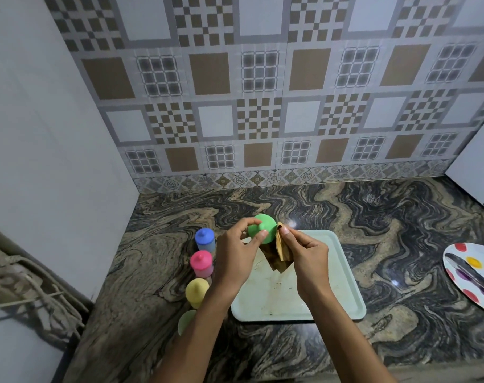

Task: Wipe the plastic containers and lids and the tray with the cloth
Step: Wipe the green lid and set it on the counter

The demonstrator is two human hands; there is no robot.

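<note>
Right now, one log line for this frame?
left hand: holds green lid | right hand: pinches cloth against lid | tray: underneath, stained

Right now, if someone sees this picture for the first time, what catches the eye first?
Probably the bright green lid in the middle, held by the left hand while the right hand holds a brown cloth to its edge, above the pale tray. Then the blue container, pink container and yellow container in a row left of the tray, and the spotted plate at far right.
</note>
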